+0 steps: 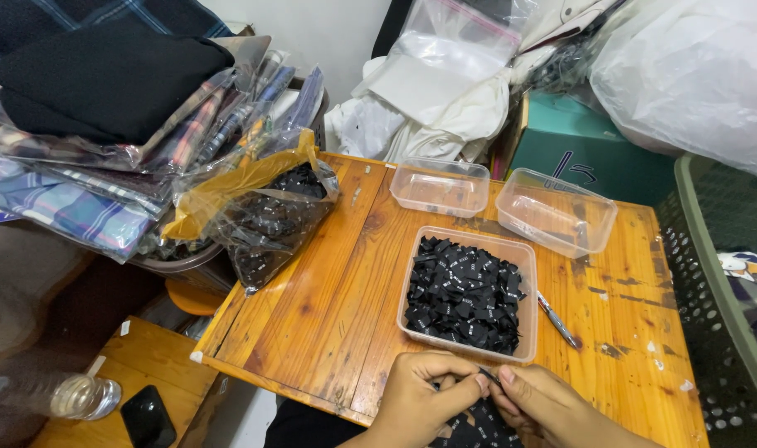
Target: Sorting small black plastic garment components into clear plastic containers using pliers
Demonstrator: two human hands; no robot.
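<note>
My left hand (420,398) and my right hand (544,406) meet at the near edge of the wooden table (320,307). Both pinch a small black fabric label (489,378) between thumbs and fingertips. More black label strip (478,427) hangs below my hands. Just beyond them stands a clear plastic tub (469,290) heaped with several black labels carrying white print.
Two empty clear tubs (440,187) (557,211) stand at the table's far side. A pen (557,319) lies right of the full tub. A plastic bag of black labels (266,216) rests at the left, under stacked packed fabrics (104,124). A green basket (718,290) stands at right.
</note>
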